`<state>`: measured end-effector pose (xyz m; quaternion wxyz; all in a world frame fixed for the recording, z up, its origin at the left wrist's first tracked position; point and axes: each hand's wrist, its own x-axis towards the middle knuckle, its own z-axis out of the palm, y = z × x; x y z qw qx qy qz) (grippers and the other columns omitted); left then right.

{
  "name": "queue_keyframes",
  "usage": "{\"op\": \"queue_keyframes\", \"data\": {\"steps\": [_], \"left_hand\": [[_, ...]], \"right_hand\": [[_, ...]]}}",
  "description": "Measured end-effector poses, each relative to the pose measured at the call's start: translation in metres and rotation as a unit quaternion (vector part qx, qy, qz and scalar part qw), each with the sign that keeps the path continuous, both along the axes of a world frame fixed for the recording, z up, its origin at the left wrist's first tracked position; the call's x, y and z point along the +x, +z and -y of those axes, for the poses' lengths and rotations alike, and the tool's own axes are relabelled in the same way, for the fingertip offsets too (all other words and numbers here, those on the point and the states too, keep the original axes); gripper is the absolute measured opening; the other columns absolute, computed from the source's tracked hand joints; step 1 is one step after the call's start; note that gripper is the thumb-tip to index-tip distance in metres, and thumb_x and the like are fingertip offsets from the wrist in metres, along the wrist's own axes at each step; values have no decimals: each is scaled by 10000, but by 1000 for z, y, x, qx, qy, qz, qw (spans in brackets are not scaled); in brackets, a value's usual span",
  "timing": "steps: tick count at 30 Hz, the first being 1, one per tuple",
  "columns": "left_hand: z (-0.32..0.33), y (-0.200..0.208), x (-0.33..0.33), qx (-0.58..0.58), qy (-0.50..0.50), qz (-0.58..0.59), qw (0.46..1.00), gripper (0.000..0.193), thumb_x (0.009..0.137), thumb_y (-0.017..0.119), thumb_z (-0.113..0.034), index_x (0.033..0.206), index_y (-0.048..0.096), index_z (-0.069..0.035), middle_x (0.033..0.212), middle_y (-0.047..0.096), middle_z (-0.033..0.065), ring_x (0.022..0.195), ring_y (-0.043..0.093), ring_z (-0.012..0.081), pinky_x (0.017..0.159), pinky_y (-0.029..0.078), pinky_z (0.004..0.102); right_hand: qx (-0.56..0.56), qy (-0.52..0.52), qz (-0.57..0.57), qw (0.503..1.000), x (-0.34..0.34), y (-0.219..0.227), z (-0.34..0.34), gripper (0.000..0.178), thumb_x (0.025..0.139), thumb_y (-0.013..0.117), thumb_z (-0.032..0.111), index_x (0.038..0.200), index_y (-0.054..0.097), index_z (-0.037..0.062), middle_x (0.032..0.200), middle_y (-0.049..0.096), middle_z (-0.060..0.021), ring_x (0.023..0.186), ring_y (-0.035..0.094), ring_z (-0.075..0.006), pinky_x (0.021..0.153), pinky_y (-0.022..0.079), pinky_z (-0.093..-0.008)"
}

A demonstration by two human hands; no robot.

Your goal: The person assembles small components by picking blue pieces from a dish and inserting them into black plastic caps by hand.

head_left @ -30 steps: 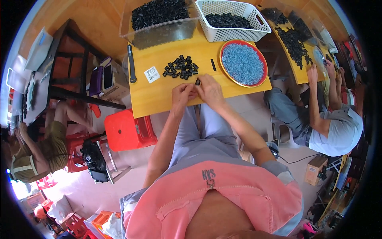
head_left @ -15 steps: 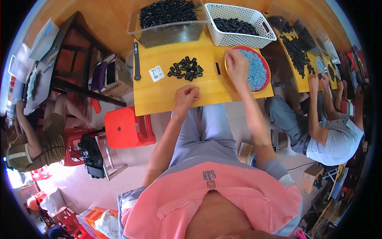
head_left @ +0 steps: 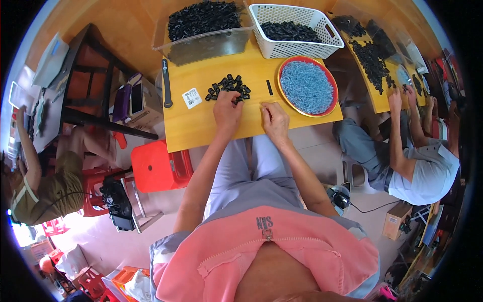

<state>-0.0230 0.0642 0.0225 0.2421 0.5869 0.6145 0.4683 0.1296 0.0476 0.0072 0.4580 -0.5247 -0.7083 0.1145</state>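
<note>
- Yellow tabletop [head_left: 188, 121]; its near edge runs just in front of the person's lap; open yellow surface stretches from the left edge across to the left hand, and a narrower band parts the two hands.
- Clear plastic bin [head_left: 211, 49] of black parts; stands at the back left; its rim reaches the left edge.
- White perforated basket [head_left: 302, 52], also holding black parts; back right, just beside the bin.
- Red-rimmed dish [head_left: 335, 91] of pale blue bits; close against the right edge.
- Left hand [head_left: 228, 113]; bent fingers reach the pile's near right side; whether they grip a piece I cannot tell.
- Right hand [head_left: 275, 122]; over the near edge, fingers curled, tips pressed together; anything between them is too small to tell.
- Pile of black pieces [head_left: 220, 86]; mid-tabletop, well inside every edge.
- Dark strap-like tool [head_left: 166, 84]; lies along the left edge.
- White label [head_left: 191, 98]; between tool and pile.
- Black strip [head_left: 269, 87]; between pile and dish.
</note>
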Motion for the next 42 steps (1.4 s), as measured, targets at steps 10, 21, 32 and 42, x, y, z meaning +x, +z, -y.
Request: {"op": "queue_keyframes", "data": {"steps": [10,21,32,42], "left_hand": [[-7,4,17,22,-24,-250,968,166,669,650,-75,829,607,-71,823,475,65,820,489,252,671,432,353],[11,6,8,2,-77,187,979,141,726,631,-10,866,616,-15,784,602,38,667,564,118,623,453,213],[39,-21,-3,-83,-80,341,933,135,782,600,-31,910,596,10,758,592,11,651,536,61,609,441,184],[40,-31,-4,-81,-85,320,940,131,776,606,-32,896,591,19,756,591,9,640,527,49,594,445,175]], "right_hand": [[11,0,2,1000,-1,-2,1,67,747,564,21,811,580,13,714,518,-128,667,537,-306,587,430,-382],[9,-6,-6,1000,4,0,1,60,737,566,10,794,586,11,717,529,-128,675,543,-301,587,431,-370],[-61,-164,70,982,100,42,-40,99,716,592,58,807,629,42,758,601,-140,729,585,-306,651,463,-375],[-230,-43,66,970,137,46,-29,180,655,622,-31,817,645,46,804,593,-108,705,592,-239,644,472,-327]]}}
